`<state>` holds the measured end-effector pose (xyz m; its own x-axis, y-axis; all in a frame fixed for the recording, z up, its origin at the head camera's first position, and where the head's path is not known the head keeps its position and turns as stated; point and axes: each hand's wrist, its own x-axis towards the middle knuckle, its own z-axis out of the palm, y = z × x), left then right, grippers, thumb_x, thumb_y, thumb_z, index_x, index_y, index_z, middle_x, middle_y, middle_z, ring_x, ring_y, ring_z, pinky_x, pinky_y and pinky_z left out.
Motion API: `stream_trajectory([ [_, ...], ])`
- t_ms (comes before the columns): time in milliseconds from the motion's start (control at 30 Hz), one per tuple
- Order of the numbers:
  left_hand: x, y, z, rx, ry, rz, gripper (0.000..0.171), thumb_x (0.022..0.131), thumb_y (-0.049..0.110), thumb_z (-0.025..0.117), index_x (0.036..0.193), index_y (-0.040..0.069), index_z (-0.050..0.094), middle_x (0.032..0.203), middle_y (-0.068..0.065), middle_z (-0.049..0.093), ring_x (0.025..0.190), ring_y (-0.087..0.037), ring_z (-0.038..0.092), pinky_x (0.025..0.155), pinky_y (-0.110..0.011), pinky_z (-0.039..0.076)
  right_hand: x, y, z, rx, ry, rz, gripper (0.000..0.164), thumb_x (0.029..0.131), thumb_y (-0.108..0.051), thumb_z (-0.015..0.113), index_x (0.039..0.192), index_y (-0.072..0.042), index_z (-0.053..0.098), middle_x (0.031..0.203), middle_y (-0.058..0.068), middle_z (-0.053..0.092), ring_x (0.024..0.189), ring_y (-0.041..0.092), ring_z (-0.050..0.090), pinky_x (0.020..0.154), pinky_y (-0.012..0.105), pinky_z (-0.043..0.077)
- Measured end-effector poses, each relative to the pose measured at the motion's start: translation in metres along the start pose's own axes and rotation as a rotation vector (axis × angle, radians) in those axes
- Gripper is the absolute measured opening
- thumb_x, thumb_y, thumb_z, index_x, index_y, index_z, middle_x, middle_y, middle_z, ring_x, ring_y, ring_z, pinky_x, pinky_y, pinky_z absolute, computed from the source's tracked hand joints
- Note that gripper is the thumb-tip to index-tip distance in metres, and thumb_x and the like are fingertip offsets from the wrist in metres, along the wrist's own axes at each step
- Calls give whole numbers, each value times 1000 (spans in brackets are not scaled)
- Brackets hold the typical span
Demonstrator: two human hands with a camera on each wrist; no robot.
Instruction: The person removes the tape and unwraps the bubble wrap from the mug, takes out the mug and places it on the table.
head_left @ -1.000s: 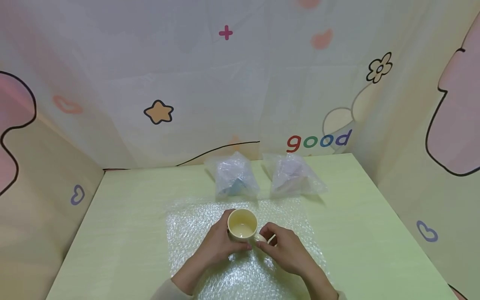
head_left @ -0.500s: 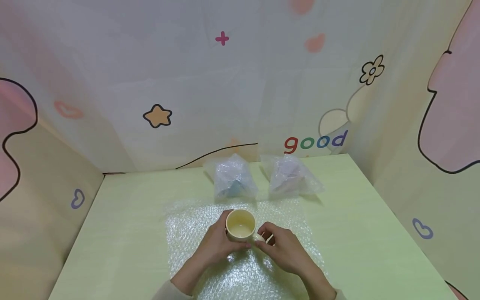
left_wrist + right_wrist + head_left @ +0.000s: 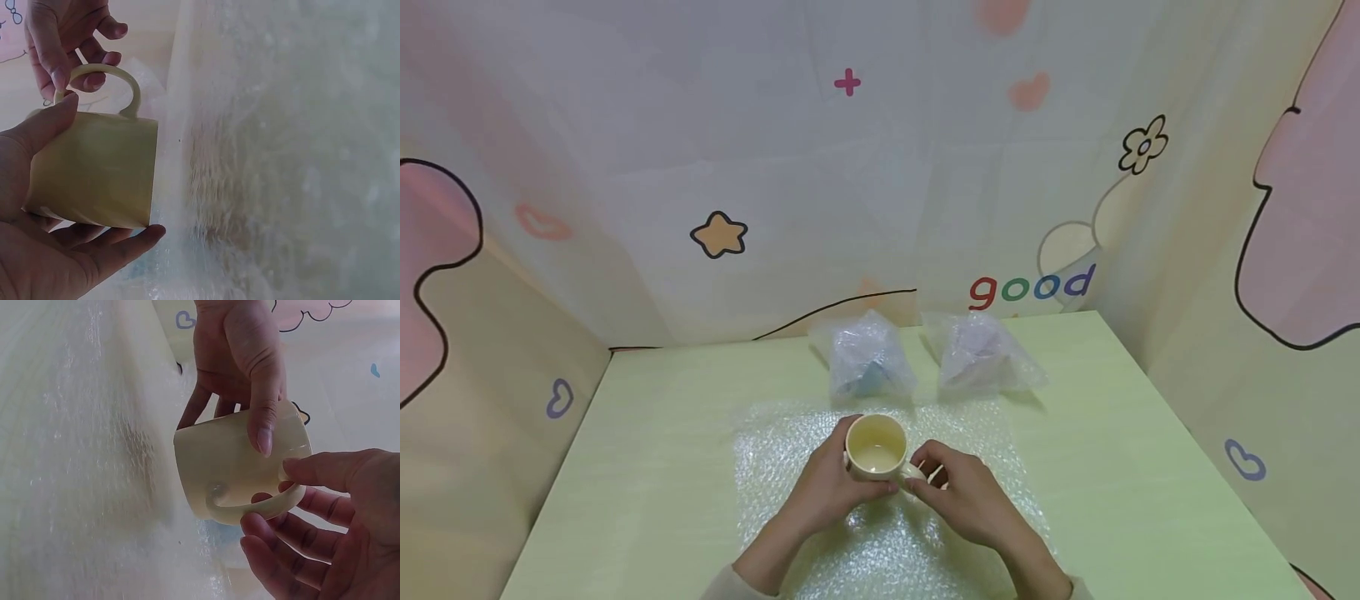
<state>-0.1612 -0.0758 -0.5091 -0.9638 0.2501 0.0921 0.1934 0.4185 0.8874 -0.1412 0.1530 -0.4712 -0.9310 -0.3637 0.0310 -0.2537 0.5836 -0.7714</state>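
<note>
A pale yellow mug [image 3: 877, 445] is held above a sheet of bubble wrap [image 3: 790, 450] on the table. My left hand [image 3: 831, 483] grips the mug's body from the left, thumb on the near side and fingers around the far side. With thumb and fingers, my right hand [image 3: 958, 492] pinches the mug's handle [image 3: 262, 509] on the right. In the left wrist view the mug's side [image 3: 94, 165] is plain, and its base is raised off the wrap. The head view looks down into its smooth inside.
Two bubble-wrapped bundles stand behind the sheet: one with a bluish patch [image 3: 872, 358], the other pinkish [image 3: 981, 354]. The pale green table [image 3: 647, 467] reaches to a printed curtain [image 3: 790, 167] at the back and sides.
The mug and both hands have shifted slightly left in the head view, and the mug has turned a little. Both hands keep their hold on it. The camera view has also moved slightly.
</note>
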Motion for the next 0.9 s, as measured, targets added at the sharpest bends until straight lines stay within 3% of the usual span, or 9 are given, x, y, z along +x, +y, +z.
stream_trajectory([
  [467,-15,-3,-20,-3,99,-82,97,65,35,99,147,24,47,132,3,65,121,-23,64,99,-48,53,9,-8,13,76,-38,-32,21,97,-31,73,114,-20,66,98,-2,70,86,15,68,71,26,54],
  [700,-20,-10,-43,-15,159,-132,94,65,34,100,144,29,48,128,8,66,118,-17,63,99,-46,53,12,-9,21,183,-92,-31,24,98,-29,71,120,-20,65,118,4,69,97,21,69,72,29,57],
  [900,-25,-18,-66,-6,206,-157,93,68,34,98,146,27,46,130,2,66,120,-22,63,101,-50,53,17,-11,33,230,-144,-36,39,99,-31,70,135,-21,61,128,9,67,105,21,71,76,29,57],
])
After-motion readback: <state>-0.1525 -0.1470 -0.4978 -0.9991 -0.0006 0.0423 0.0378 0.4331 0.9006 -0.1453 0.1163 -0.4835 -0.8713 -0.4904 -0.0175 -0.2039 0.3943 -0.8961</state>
